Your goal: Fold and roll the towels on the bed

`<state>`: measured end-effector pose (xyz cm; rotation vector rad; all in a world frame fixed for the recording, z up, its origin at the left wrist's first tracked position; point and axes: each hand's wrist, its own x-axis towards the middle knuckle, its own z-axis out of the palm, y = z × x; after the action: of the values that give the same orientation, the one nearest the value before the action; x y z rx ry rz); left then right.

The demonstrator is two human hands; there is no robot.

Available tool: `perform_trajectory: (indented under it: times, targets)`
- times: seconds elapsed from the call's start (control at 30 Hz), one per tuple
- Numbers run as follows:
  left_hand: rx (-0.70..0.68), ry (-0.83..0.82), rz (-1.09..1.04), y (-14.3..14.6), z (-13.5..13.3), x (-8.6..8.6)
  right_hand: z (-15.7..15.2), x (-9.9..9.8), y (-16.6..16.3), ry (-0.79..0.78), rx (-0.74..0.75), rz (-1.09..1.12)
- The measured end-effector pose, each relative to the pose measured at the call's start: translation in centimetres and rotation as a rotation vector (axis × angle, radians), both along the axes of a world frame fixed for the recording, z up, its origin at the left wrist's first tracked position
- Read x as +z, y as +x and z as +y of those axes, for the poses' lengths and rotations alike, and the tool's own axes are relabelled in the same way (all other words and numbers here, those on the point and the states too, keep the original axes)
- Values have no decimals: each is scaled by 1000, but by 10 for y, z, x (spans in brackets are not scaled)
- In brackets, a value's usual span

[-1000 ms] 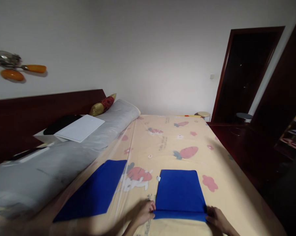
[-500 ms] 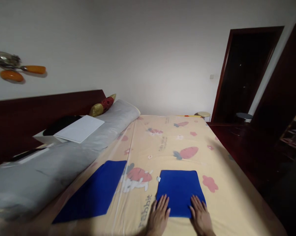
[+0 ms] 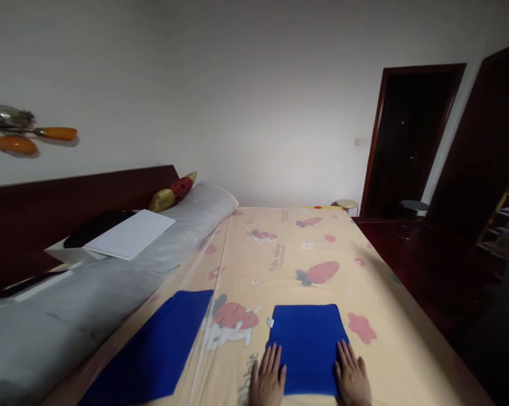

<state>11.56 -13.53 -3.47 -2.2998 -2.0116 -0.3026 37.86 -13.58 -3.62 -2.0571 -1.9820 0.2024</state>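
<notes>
On the bed (image 3: 288, 287), lettering "bbit" (image 3: 254, 363) is showing; the blue cloth (image 3: 308, 347), its white tag (image 3: 270, 322) illegible, is lying partly under left hand (image 3: 268, 380) and right hand (image 3: 354, 378), both flat, gripping nothing.

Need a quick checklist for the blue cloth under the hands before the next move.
1. Left hand open, fingers on the left edge of the near blue cloth: ok.
2. Right hand open, on the cloth's right edge: ok.
3. Cloth flat, no raised crease in the visible part: ok.
4. White tag within the cloth's outline: not ok, it sticks out past the left edge.
5. Apart from the other blue cloth: ok, patterned sheet shows between.
6. Near corners square: cannot tell, hands cover them.
</notes>
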Motion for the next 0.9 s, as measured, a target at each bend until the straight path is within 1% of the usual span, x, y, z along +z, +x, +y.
perform_trajectory:
  times: [0.03,0.07,0.1,0.13,0.2,0.23,0.27,0.3,0.33,0.43,0.47,0.5,0.53,0.57,0.63,0.67,0.7,0.73,0.77,0.83,0.87,0.9]
  targets:
    - [39,26,9,-5,2,-3,1,-4,5,30,-20,-10]
    - [47,48,13,-5,4,-5,3,-6,6,52,0,-3]
    - [22,63,11,0,6,-6,5,-6,2,59,51,19]
    - [-34,66,1,9,10,-6,8,-4,-6,54,131,54]
    - [-216,38,-32,28,17,-6,15,0,-25,18,351,137]
    - [-308,14,-47,35,21,-6,19,2,-32,-4,436,166]
    - [-363,-7,-58,38,24,-6,23,1,-35,-20,468,176]
    - [-360,-22,-63,37,27,-8,26,-1,-35,-25,438,167]
    - [-299,-26,-61,32,29,-12,30,-6,-30,-18,349,141]
    - [1,15,-26,9,36,-27,38,-26,-9,24,-20,26]
    - [59,37,-12,5,40,-33,41,-31,-6,42,-82,4]
    - [75,62,0,5,44,-38,44,-35,-6,59,-82,-1]
    - [48,92,6,9,48,-42,48,-36,-9,75,-22,11]
    - [-12,126,7,15,54,-45,51,-36,-15,83,87,35]
    - [-205,182,-5,29,64,-49,59,-33,-28,69,355,89]
    - [-302,187,-16,33,68,-50,63,-33,-31,52,439,103]
    - [-356,174,-25,34,72,-50,66,-34,-30,38,447,102]
    - [-344,152,-32,30,74,-51,69,-38,-25,38,382,89]
    - [-269,130,-36,24,75,-52,71,-43,-17,53,266,65]
    - [-38,109,-35,10,76,-56,73,-55,2,106,19,12]
    - [48,115,-29,5,76,-58,75,-60,8,131,-62,-9]
    - [88,131,-22,4,77,-61,76,-62,10,154,-101,-21]
